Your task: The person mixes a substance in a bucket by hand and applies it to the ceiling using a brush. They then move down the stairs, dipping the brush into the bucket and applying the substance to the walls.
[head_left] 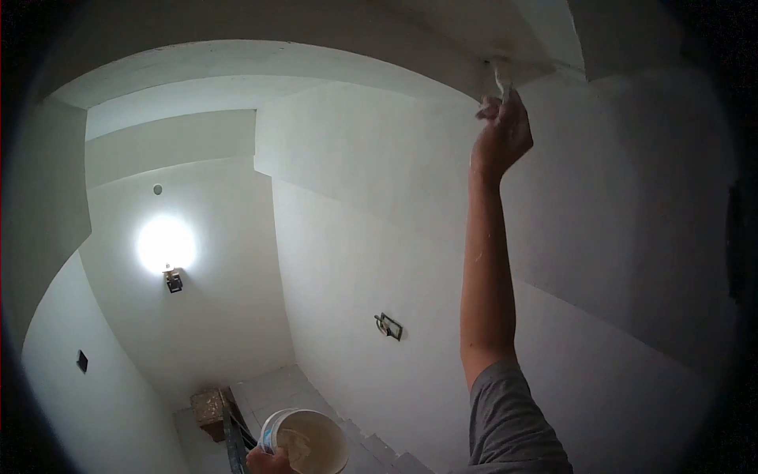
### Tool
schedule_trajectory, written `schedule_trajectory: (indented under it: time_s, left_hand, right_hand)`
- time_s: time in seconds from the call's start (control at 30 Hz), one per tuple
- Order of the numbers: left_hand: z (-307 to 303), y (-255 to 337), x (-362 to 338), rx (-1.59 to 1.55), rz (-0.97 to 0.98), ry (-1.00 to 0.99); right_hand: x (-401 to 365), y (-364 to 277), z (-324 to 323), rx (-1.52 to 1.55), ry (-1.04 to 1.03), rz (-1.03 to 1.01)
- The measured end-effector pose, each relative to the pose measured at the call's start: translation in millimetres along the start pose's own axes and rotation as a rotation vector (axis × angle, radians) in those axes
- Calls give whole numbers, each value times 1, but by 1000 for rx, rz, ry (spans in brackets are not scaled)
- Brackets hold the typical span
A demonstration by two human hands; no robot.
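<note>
My right hand (503, 130) is raised high on a stretched arm, up at the corner where the wall meets the ceiling beam. Its fingers are closed round a slim whitish tool (500, 77), whose tip touches or nearly touches the corner; its exact kind is too small to tell. Low in the view, my left hand (267, 460) grips the side of a white bucket (272, 426). Inside the bucket is a pale beige mass (296, 444), partly smeared up the inner wall.
A dark ladder-like frame (235, 434) stands beside the bucket, next to a brown patterned box (208, 411). A lit wall lamp (174, 279) glows on the far wall. Another fixture (388, 326) hangs on the right wall, and steps (379, 449) run along its foot.
</note>
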State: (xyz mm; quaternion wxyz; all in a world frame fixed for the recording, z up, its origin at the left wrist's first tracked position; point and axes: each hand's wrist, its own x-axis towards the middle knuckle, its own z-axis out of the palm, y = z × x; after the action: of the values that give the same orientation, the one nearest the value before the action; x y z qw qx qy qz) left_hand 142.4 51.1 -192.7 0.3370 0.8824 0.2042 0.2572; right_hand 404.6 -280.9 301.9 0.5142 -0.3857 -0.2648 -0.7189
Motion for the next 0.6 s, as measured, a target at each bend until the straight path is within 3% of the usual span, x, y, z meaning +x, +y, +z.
schedule_trajectory:
  time_s: [0.07, 0.13, 0.17, 0.23, 0.27, 0.33, 0.37, 0.43, 0.47, 0.53, 0.57, 0.6]
  left_hand:
    - [25, -36, 4, -59, -51, -8]
    - [83, -124, 11, 599, 623, 159]
    - [76, -114, 9, 596, 625, 154]
    - [41, -66, 6, 447, 385, -103]
    - [35, -50, 2, 446, 384, -106]
    - [26, -28, -4, 290, 92, 28]
    - [23, -25, -2, 292, 90, 23]
    - [19, -25, 4, 32, -134, -63]
    - [28, -40, 5, 32, -132, -58]
    - [44, -66, 6, 47, 317, 14]
    - [45, -65, 4, 47, 319, 14]
    - [26, -35, 3, 8, 166, -5]
  right_hand:
    - [17, -1, 15, 52, 6, -34]
    - [20, -10, 19, 100, 10, -64]
    - [14, -19, 16, 114, -41, -118]
    - [-6, -28, 1, 125, -90, -166]
    - [-20, -29, -8, 118, -90, -166]
    - [-34, -15, -18, 104, -95, -159]
    - [-38, 2, -24, 61, -89, -70]
    - [-38, 23, -29, 20, -80, 21]
    - [-33, 31, -29, 4, -103, 38]
    - [-19, 39, -26, -14, -126, 55]
    - [-10, 40, -25, -30, -149, -3]
    - [0, 38, -21, -49, -173, -61]
